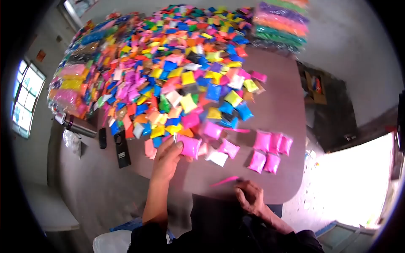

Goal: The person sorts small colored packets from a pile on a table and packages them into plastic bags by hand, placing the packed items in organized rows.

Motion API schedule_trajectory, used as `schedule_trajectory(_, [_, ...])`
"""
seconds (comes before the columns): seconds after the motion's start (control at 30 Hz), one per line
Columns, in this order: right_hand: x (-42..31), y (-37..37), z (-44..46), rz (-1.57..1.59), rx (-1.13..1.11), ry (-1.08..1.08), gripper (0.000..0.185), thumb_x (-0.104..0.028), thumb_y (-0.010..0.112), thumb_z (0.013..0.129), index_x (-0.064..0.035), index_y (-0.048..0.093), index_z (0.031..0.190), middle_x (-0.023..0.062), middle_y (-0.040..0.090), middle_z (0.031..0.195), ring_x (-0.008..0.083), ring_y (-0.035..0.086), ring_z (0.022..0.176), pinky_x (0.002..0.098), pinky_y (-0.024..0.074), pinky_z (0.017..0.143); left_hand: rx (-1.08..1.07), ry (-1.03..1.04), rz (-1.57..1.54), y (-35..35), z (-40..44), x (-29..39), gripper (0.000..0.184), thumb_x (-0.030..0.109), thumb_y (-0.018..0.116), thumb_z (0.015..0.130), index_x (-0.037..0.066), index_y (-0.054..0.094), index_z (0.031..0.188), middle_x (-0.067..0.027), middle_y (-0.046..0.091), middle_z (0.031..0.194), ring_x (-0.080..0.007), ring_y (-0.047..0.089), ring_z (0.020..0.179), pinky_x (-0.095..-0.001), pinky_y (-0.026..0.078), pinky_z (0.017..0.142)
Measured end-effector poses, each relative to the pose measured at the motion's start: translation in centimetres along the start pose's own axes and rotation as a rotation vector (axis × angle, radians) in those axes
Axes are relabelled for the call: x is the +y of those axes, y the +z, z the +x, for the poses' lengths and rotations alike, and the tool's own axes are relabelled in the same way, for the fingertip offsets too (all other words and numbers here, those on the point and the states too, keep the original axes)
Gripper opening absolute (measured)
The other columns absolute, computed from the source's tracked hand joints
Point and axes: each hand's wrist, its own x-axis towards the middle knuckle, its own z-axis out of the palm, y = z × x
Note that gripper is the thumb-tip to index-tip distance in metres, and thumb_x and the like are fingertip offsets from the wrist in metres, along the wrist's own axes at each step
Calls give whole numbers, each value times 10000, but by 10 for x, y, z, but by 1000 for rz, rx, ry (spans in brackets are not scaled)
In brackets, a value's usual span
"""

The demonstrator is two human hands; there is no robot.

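My left hand (167, 157) holds a pink packet (189, 146) between thumb and fingers, at the near edge of the big pile of coloured packets (181, 76). A thin metallic thing (175, 137) sticks up by its fingertips. My right hand (249, 196) is closed at the table's front edge, by the end of a thin pink strip (225, 181); whether its fingers grip the strip is unclear. Several pink packets (263, 141) lie grouped to the right. A white packet (218, 157) and another pink packet (229, 148) lie between my left hand and that group.
Stacked bags of coloured packets (282, 25) stand at the table's (278, 101) back right, more bags (74, 84) at the left. A metal flask (78, 125), a black phone-like object (122, 149) and a small black item (102, 138) lie at the left edge.
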Motion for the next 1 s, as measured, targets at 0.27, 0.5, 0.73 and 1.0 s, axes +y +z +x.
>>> schedule_trajectory(0.27, [-23,-22,-2,305,37,226,289,-152,648,1011,9,657,1251,33,615,878,102,543,778,290,463,681,-389,-98,576,70,-61,-66,177,143,706,979,30,726,1114,51,596,819,-24,480,708,-229,387,603])
schedule_trajectory(0.5, [-15,-25,-30,307,-23,331,325,-111,700,982,5,681,1285,8,650,869,61,544,723,254,457,638,-153,32,417,92,-90,-111,163,88,722,974,-56,721,1051,40,662,831,-19,549,712,-186,435,624])
schedule_trajectory(0.73, [-19,-45,-37,320,-38,372,320,-195,759,954,-13,719,1215,85,723,951,135,646,768,285,519,678,-199,211,730,123,-91,-105,134,99,720,972,-29,715,931,-4,638,730,-49,553,685,-237,455,614])
schedule_trajectory(1.0, [11,-85,-52,343,366,495,236,-136,681,1008,46,690,1157,15,704,940,75,621,866,244,497,761,-269,646,1110,141,-41,-132,286,110,776,845,28,726,1114,-122,689,1262,-345,636,1147,-427,522,984])
